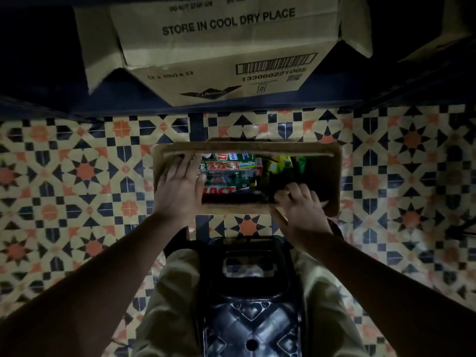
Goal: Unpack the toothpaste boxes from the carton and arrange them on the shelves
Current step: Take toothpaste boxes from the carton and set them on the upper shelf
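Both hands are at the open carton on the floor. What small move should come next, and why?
Probably the left hand should curl around the nearest toothpaste box and lift it out. It lies flat at the left side of the open carton, beside exposed boxes, while the right hand has its fingers curled at the near edge.

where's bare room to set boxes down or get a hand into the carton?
Free: patterned tile floor left of the open brown carton and right of it. Crowded: the carton's left half, packed with green-red toothpaste boxes, left hand beside them; right hand fills the dark right corner.
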